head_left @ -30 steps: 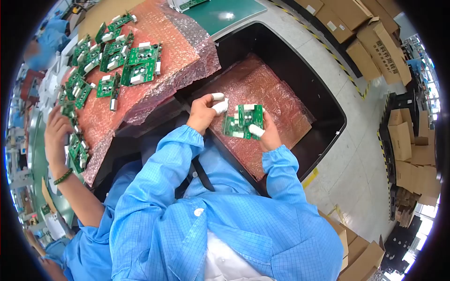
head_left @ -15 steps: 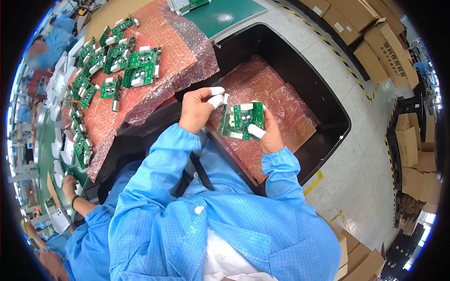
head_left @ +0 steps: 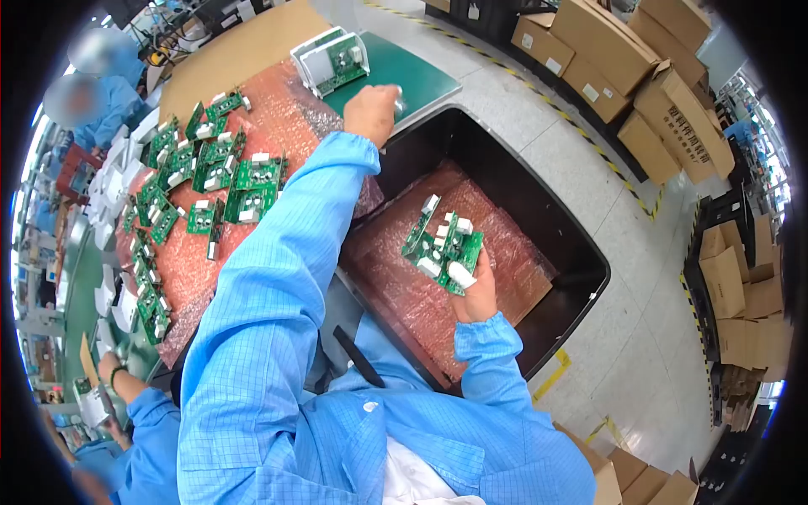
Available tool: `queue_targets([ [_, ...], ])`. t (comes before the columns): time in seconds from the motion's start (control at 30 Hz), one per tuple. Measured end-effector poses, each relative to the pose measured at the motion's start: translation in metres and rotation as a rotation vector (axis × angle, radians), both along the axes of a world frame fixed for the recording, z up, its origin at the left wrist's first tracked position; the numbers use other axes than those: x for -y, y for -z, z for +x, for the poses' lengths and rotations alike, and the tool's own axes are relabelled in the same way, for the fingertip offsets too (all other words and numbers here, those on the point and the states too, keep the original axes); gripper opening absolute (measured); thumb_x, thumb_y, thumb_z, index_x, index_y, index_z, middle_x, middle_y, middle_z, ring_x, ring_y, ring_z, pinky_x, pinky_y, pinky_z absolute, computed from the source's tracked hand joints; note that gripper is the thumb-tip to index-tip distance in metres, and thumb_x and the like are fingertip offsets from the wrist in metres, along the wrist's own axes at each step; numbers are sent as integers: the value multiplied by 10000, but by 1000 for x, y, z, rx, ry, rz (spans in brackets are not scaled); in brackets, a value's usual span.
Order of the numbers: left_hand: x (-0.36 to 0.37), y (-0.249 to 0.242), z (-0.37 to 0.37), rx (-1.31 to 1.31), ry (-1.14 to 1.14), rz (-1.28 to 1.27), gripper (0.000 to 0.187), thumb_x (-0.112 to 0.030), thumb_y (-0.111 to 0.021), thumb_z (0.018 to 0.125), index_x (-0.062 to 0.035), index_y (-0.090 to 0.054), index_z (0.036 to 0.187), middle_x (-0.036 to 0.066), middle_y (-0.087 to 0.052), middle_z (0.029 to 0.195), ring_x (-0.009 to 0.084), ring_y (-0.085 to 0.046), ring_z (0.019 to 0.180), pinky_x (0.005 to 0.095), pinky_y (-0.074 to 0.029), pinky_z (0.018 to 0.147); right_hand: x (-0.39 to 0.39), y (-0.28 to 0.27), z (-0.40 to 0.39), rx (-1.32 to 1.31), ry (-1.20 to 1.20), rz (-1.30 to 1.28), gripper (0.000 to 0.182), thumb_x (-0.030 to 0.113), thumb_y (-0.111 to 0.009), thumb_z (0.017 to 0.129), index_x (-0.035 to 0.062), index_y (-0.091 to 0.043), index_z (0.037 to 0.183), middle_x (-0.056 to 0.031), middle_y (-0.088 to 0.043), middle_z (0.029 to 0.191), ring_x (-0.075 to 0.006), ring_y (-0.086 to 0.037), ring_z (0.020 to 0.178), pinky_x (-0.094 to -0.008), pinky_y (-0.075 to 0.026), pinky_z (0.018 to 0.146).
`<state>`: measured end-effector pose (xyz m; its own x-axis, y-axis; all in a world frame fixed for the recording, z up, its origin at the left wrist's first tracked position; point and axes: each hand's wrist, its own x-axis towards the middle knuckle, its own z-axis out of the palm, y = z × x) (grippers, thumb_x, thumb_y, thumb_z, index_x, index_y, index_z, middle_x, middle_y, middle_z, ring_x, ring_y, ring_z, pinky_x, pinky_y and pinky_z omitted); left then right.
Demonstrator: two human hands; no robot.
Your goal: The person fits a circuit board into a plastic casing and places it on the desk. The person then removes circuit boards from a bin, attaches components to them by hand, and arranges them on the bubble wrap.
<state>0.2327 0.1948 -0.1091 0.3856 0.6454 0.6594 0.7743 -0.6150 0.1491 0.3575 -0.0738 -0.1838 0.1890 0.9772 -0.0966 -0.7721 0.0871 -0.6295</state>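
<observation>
My right hand (head_left: 477,290) grips green circuit boards (head_left: 450,248) with white connectors over the black bin, its thumb in a white finger cot on the near edge. A narrower board piece stands up at their left side. My left hand (head_left: 373,114) is stretched far forward over the green tabletop (head_left: 421,71), its fingers curled and mostly hidden behind its back; I cannot tell what they hold, if anything. Just beyond it, on the left, a white rack (head_left: 316,71) holds a circuit board upright.
The black bin (head_left: 581,244) in front of me is lined with pink bubble wrap (head_left: 396,269). To its left, several circuit boards (head_left: 257,181) lie on more bubble wrap. Co-workers in blue (head_left: 118,101) sit at the left. Cardboard boxes (head_left: 682,118) stand at the right beyond a striped floor line.
My left hand has left the boards in my right hand and reached forward to the green tabletop beside the rack. My right hand still holds the boards, now tilted. The view has shifted.
</observation>
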Motion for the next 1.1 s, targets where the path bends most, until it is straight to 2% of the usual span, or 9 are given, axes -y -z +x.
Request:
queue_targets([
  [0.13, 24, -23, -7, -156, -69, -422, 214, -143, -513, 806, -85, -647, 963, 167, -638, 871, 328, -602, 805, 412, -479, 733, -8, -4, 0, 56, 33, -33, 595, -50, -594, 744, 75, -362, 1277, -91, -534, 1159, -230, -557, 1035, -383, -505, 851],
  [0.23, 63, -15, -32, 332, 112, -595, 303, -254, -550, 859, -75, -606, 1097, 115, -659, 891, 221, -633, 830, 347, -483, 712, -17, -3, -5, 165, 100, 4, 594, -91, -562, 720, 32, -359, 1265, -82, -529, 1147, -193, -557, 1015, -335, -499, 840],
  [0.3, 110, -6, -39, 805, 347, -1051, 480, -369, -521, 892, -41, -491, 1241, 74, -615, 1051, 154, -578, 950, 301, -453, 785, -20, -13, -11, 298, 116, -7, 594, -99, -557, 717, 26, -360, 1264, -80, -530, 1140, -187, -555, 1012, -318, -486, 848],
  [0.37, 144, -4, -56, 1037, 451, -1458, 590, -408, -503, 898, -32, -365, 1332, 77, -516, 1220, 159, -509, 1070, 288, -415, 859, -20, -19, -21, 457, 124, -13, 594, -106, -554, 715, 23, -362, 1262, -81, -532, 1134, -185, -554, 1010, -304, -476, 852],
  [0.5, 176, -2, -74, 768, 397, -1131, 685, -228, -628, 822, -18, -275, 1370, 100, -506, 1172, 163, -491, 1082, 263, -396, 897, -18, -32, -46, 613, 51, 44, 590, -110, -558, 720, 24, -364, 1261, -99, -524, 1141, -193, -541, 1037, -293, -460, 863],
  [0.6, 188, 0, -95, 992, 543, -1241, 721, -145, -650, 798, -21, -248, 1383, 96, -515, 1135, 159, -507, 1046, 273, -412, 885, -11, -46, -66, 591, -44, 57, 592, -105, -559, 737, 32, -349, 1274, -110, -507, 1163, -195, -512, 1081, -301, -436, 901],
  [0.83, 211, -13, -128, 1138, 500, -1134, 706, -89, -607, 821, -32, -209, 1400, 101, -516, 1125, 159, -537, 1012, 277, -431, 876, -9, -54, -84, 626, -147, 125, 478, 20, -509, 861, -23, -317, 1297, -111, -514, 1151, -197, -494, 1099, -305, -416, 922],
  [0.97, 220, -6, -134, 1270, 472, -1110, 707, -92, -644, 804, -25, -243, 1383, 66, -519, 1062, 123, -522, 965, 250, -435, 831, -6, -59, -101, 371, -24, 134, 349, 115, -491, 904, 38, -429, 1239, -54, -563, 1068, -113, -549, 924, -257, -460, 762],
  [1.1, 226, 2, -140, 1281, 399, -1092, 713, -91, -654, 794, -25, -253, 1379, 64, -526, 1084, 135, -522, 990, 271, -437, 846, -7, -60, -112, 310, 31, 129, 338, 110, -483, 907, 45, -419, 1232, -47, -534, 1114, -98, -542, 924, -251, -462, 737],
])
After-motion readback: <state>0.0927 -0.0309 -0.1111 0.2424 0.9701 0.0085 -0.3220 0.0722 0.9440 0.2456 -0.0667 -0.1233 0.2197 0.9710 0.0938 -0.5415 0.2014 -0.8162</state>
